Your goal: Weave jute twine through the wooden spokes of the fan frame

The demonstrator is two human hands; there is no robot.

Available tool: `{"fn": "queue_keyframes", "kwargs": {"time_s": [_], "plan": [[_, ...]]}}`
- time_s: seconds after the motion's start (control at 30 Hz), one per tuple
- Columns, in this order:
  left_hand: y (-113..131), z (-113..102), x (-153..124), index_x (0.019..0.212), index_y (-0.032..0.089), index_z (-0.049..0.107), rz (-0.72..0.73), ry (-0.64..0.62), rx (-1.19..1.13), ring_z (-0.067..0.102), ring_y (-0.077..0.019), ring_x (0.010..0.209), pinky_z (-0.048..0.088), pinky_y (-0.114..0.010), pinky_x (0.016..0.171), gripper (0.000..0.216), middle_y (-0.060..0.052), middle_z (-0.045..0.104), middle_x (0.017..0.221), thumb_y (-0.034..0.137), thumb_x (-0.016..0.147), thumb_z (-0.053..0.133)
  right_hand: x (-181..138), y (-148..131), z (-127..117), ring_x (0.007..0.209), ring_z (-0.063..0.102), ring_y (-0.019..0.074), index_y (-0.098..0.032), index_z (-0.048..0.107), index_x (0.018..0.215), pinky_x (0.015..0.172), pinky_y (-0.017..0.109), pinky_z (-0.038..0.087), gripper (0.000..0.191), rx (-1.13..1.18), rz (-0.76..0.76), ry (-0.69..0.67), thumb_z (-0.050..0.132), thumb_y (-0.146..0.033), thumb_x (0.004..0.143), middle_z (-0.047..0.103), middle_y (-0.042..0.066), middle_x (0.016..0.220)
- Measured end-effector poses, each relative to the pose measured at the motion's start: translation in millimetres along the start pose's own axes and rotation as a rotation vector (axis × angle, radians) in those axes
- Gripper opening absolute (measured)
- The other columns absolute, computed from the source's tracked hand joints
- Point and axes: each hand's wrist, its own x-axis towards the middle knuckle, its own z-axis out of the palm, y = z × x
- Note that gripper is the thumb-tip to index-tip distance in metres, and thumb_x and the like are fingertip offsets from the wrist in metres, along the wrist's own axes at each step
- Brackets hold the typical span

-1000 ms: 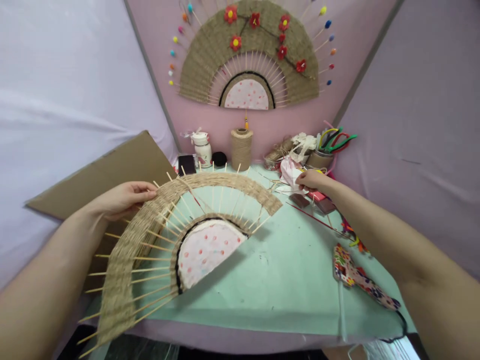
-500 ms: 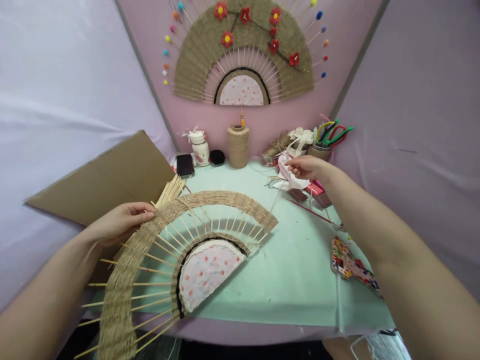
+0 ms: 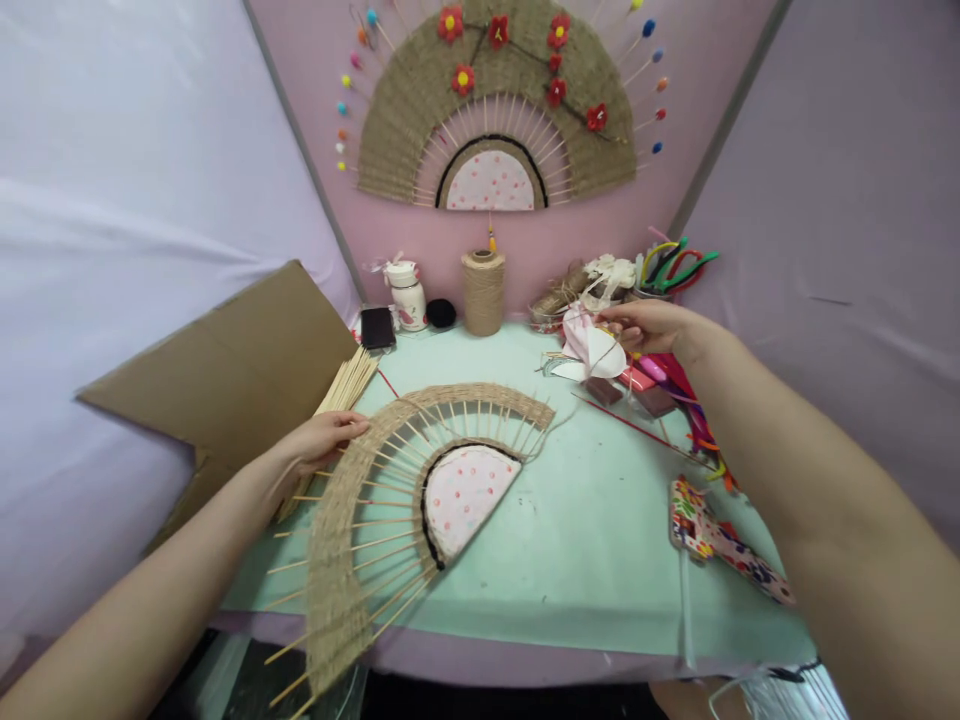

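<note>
A half-round woven fan (image 3: 331,560) of twine over thin sticks lies tilted on the table, its lower left end reaching past the front edge. At its centre is a white half-disc (image 3: 469,495) with red dots and a black border. My left hand (image 3: 330,438) pinches the fan's outer woven edge at the upper left, beside a bundle of thin sticks (image 3: 349,382). My right hand (image 3: 645,325) is raised at the back right with its fingers closed. A thin strand of twine (image 3: 559,428) runs from the fan's right end towards these fingers.
On the back wall hangs a finished fan (image 3: 390,130) with red flowers. Below it stand a twine spool (image 3: 483,295), a white bottle (image 3: 409,298) and a phone-like black object (image 3: 377,328). Cardboard (image 3: 225,370) leans left. Pale cloth (image 3: 581,340), a scissors pot (image 3: 652,292) and a flowered glue gun (image 3: 705,530) are right.
The fan has shifted right and away from me, together with my left hand on its edge. My right hand has moved slightly right, and the strand of twine now hangs slacker.
</note>
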Motion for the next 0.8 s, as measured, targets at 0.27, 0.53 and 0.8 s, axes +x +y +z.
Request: {"fn": "queue_keyframes", "kwargs": {"time_s": [0.27, 0.53, 0.8], "plan": [[-2.5, 8.2, 22.5, 0.077, 0.02, 0.069, 0.252, 0.017, 0.632, 0.06, -0.0216, 0.074, 0.046, -0.03, 0.069, 0.039, -0.004, 0.066, 0.075, 0.057, 0.065, 0.066, 3.6, -4.6, 17.2, 0.031, 0.025, 0.0008, -0.014, 0.055, 0.086, 0.031, 0.013, 0.016, 0.011, -0.008, 0.069, 0.036, 0.052, -0.021, 0.093, 0.044, -0.006, 0.049], [70.6, 31.5, 83.6, 0.102, 0.022, 0.066, 0.632, 0.242, 0.546, 0.062, -0.0337, 0.1, 0.042, -0.044, 0.095, 0.056, -0.011, 0.068, 0.103, 0.043, 0.052, 0.081, -25.3, -29.4, 19.0, 0.032, 0.025, 0.0007, -0.013, 0.062, 0.086, 0.034, 0.018, 0.009, 0.013, -0.089, -0.032, -0.003, 0.059, -0.025, 0.086, 0.052, -0.001, 0.051], [179.6, 114.9, 206.0, 0.143, 0.008, 0.022, 0.724, 0.293, 0.208, 0.024, -0.0388, 0.141, 0.023, -0.045, 0.113, 0.125, -0.032, 0.024, 0.15, 0.029, 0.041, 0.091, -52.5, 17.2, 19.4, 0.035, 0.034, 0.0057, -0.017, 0.058, 0.068, 0.034, 0.02, 0.021, 0.03, -0.585, 0.166, 0.026, 0.071, -0.044, 0.068, 0.063, 0.004, 0.053]]}}
